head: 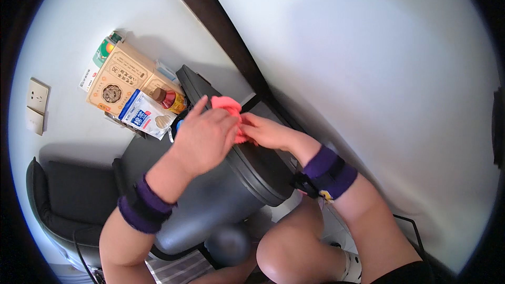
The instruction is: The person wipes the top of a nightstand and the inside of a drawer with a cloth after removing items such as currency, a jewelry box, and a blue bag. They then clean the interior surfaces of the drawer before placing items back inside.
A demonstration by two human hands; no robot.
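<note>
Both hands meet at a coral-pink cloth [227, 104] above the edge of a dark grey rounded case or cabinet [197, 201]. My left hand [207, 138] lies over the cloth's left side, its index finger raised; the palm and most fingertips are hidden. My right hand [268, 132] pinches the cloth's right side between thumb and fingers. The cloth is bunched, and part of it is hidden behind the left fingers. Each wrist wears a purple band with a black strap.
A beige printed box [118, 79], a white-and-blue pouch [148, 116] and a brown-capped bottle [171, 100] stand left of the hands. A black chair [79, 189] is at the lower left, a wall socket [37, 96] above it. A white wall [375, 86] rises at right.
</note>
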